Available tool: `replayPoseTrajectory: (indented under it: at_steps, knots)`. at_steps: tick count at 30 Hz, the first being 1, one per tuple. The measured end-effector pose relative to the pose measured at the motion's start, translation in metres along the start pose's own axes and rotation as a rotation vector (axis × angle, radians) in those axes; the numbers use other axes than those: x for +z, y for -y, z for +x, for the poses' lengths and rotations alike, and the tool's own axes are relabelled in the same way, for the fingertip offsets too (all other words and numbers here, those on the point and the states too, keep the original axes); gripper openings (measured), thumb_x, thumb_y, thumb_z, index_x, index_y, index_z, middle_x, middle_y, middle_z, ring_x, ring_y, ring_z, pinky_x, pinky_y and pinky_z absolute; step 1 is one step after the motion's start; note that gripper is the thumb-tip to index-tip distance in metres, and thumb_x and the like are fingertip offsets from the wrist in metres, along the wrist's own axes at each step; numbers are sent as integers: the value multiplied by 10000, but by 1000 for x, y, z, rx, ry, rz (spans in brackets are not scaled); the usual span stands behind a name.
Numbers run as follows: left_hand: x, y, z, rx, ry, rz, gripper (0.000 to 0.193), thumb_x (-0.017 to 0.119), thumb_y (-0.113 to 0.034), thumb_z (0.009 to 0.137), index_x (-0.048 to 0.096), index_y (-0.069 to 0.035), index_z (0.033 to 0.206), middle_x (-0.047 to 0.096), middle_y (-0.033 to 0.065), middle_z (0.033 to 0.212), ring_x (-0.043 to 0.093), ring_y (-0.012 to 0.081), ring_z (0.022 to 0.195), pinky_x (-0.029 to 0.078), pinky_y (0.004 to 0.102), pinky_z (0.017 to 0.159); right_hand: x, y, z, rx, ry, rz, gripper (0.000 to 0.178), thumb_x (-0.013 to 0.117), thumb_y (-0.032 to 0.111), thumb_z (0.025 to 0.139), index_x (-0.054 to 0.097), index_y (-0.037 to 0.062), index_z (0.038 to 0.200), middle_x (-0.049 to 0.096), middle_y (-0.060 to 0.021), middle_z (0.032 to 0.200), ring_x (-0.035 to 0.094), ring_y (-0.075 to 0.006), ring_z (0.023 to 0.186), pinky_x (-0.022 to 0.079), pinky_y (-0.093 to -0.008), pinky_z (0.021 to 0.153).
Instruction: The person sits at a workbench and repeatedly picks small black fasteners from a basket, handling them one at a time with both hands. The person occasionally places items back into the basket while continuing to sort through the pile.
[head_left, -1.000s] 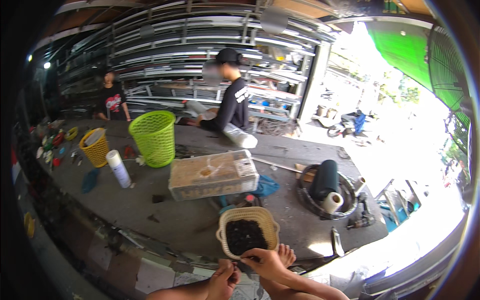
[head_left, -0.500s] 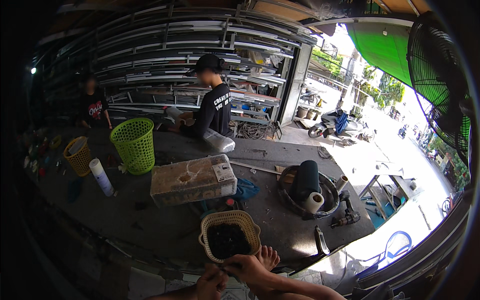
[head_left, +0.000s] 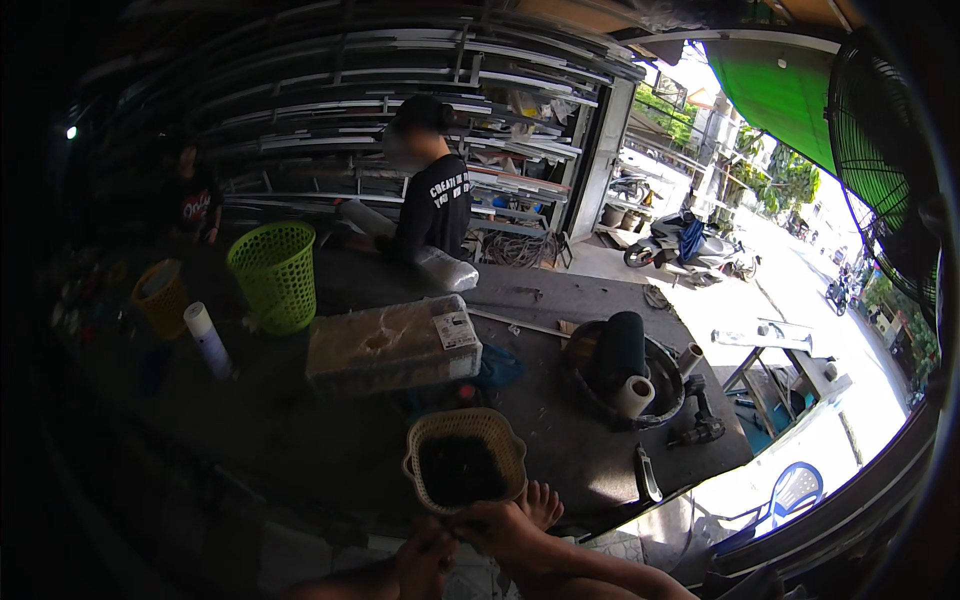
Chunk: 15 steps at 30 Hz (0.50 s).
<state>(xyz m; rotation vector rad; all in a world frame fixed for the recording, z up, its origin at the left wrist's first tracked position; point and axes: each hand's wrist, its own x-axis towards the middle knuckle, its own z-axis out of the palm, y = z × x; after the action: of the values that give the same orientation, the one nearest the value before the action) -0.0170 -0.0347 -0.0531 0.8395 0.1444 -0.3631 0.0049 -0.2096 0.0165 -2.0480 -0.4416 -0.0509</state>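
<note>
My left hand [head_left: 425, 553] and my right hand [head_left: 492, 527] are close together at the near rim of a cream plastic basket [head_left: 412, 440]. The fingers of both are closed in a pinch, fingertips nearly meeting. Whatever they hold is too small and dark to make out. Inside the basket lies a heap of small black pieces [head_left: 460, 470]. A bare foot [head_left: 542, 505] rests on the table edge just right of the basket, beside my right hand.
Behind the basket lies a plastic-wrapped cardboard box [head_left: 395, 345]. A green basket [head_left: 275, 278], a yellow basket [head_left: 160, 300] and a spray can [head_left: 207, 340] stand left. On the right are a black tub [head_left: 665, 405], a drill [head_left: 700, 420] and a utility knife [head_left: 648, 473]. A co-worker [head_left: 435, 200] stands across the table.
The view has shifted slightly, so the table things sit a little further right, and the picture is darker. Both hands keep their pinch near the basket. The co-worker's head has turned slightly.
</note>
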Motion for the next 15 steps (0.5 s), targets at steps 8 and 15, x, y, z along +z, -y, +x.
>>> replayPoseTrajectory:
  at_steps: [8,15]
  knots:
    - [-8,-6,0,10,58,42,281,682,-38,907,624,53,1167,644,38,864,548,77,646,399,215,558,-3,0,-1,187,133,57,197,722,91,918,748,44,1108,766,-96,1063,739,-189,991,556,-292,901]
    - [8,-8,-6,-4,-10,91,274,702,-18,899,657,3,1168,635,9,831,534,63,619,368,209,529,-5,14,3,38,39,-89,193,703,-13,868,730,7,1058,746,-139,975,745,-271,889,584,-360,779]
